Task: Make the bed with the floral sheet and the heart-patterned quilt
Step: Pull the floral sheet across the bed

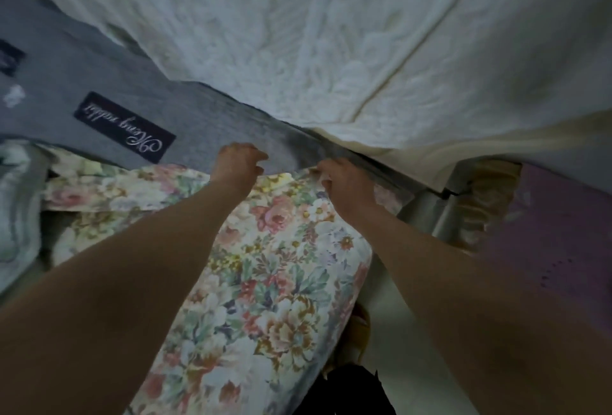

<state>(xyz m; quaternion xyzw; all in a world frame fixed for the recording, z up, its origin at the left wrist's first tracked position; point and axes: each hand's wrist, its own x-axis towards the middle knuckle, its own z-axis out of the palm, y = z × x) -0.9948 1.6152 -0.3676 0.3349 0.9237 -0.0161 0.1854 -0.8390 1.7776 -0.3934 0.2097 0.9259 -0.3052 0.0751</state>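
The floral sheet (265, 265) lies bunched in front of me, running from the bottom of the view up to the grey mattress side (109, 83). My left hand (238, 159) has curled fingers at the sheet's upper edge, against the grey mattress side. My right hand (341, 179) pinches the sheet's edge just to the right. Above, the white quilted mattress top (298, 34) fills the upper view. No heart-patterned quilt is in sight.
A dark label with script writing (124, 126) is sewn on the grey mattress side. Pale folded fabric (16, 202) lies at the left. Purple cloth (546, 232) and a metal bed-frame part (443, 206) sit at the right. A light floor (397, 332) shows below.
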